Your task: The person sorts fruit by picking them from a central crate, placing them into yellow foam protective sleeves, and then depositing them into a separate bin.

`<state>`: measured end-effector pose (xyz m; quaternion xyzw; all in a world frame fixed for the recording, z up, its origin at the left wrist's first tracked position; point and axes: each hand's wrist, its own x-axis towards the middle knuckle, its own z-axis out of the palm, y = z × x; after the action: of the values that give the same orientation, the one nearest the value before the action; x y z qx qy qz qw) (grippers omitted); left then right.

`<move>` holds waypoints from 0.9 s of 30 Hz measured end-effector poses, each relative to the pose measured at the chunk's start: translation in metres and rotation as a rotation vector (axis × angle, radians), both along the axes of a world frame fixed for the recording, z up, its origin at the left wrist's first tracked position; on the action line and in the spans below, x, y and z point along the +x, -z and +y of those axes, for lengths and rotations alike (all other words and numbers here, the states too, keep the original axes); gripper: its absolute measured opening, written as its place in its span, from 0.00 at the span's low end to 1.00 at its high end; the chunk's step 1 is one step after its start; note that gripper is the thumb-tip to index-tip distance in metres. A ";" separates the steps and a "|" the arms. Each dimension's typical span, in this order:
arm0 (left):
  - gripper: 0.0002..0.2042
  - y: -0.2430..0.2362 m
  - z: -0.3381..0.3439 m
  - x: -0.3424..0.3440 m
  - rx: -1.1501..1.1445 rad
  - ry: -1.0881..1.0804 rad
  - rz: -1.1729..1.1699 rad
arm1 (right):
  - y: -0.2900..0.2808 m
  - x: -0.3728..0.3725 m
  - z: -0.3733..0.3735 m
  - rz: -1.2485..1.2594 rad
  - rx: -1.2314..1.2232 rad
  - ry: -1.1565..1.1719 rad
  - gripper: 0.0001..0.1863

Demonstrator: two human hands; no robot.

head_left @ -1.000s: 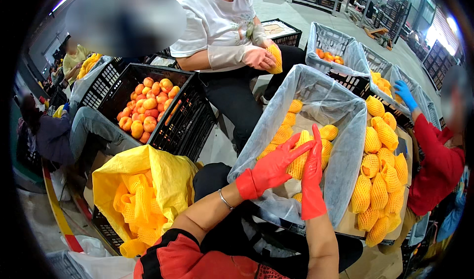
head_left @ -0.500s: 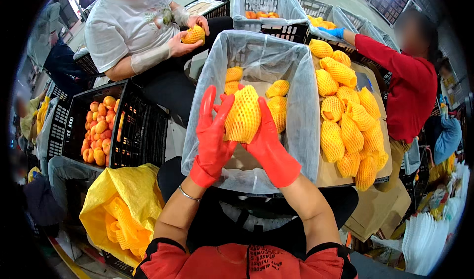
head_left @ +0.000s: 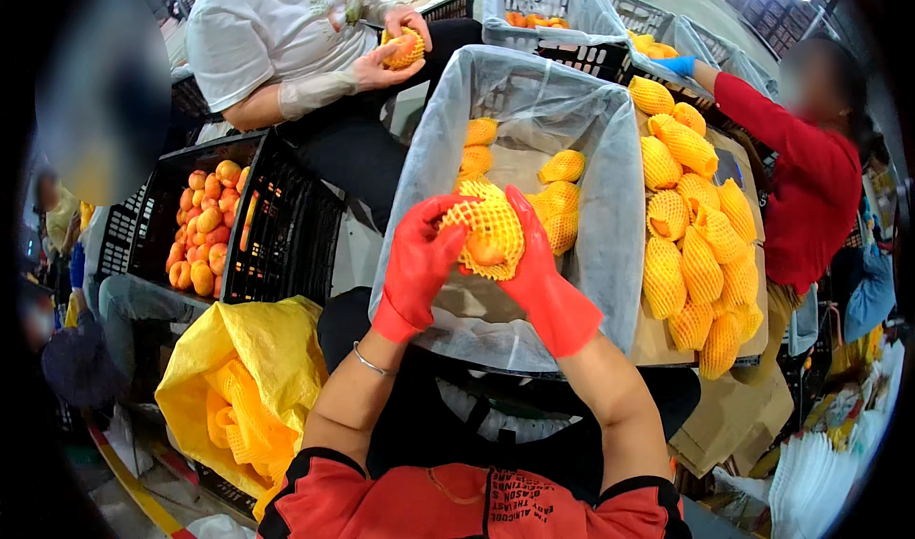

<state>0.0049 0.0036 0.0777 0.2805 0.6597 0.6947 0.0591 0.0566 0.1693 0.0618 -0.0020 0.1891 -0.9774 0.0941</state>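
Observation:
Both my hands wear red rubber gloves. My left hand [head_left: 417, 261] and my right hand [head_left: 541, 274] grip one orange fruit in a yellow foam net sleeve [head_left: 487, 234], held over the near end of a crate lined with clear plastic [head_left: 620, 205]. The fruit shows through the sleeve's lower opening. Several net-wrapped fruits [head_left: 558, 196] lie inside that crate.
A black crate of bare orange fruit [head_left: 205, 229] stands to my left. A yellow bag of foam nets [head_left: 238, 386] lies below it. Wrapped fruits fill a cardboard box [head_left: 701, 253] on the right. One person opposite wraps a fruit [head_left: 402, 48]; another in red reaches from the right [head_left: 791, 167].
My hands have pulled the net sleeve further over the fruit and turned it; the fruit now shows at the lower opening. The view has shifted slightly, and the person opposite lowered their fruit.

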 end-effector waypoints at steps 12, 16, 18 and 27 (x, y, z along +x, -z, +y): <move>0.26 0.001 0.029 0.006 -0.499 0.106 0.770 | -0.079 0.098 0.069 0.306 0.056 0.775 0.33; 0.18 0.017 0.027 0.013 -0.583 0.207 0.712 | -0.103 0.193 0.138 0.090 0.949 1.404 0.38; 0.17 0.017 0.029 0.015 -0.618 0.230 0.681 | -0.095 0.234 0.201 -0.121 1.254 1.513 0.36; 0.16 0.032 0.024 0.000 -0.793 0.226 0.484 | -0.047 0.298 0.400 -0.890 2.014 1.199 0.41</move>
<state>0.0052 0.0273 0.0459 0.4598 0.8341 0.2935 0.0814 0.3542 0.5693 0.1092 0.4867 0.7742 -0.2041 -0.3494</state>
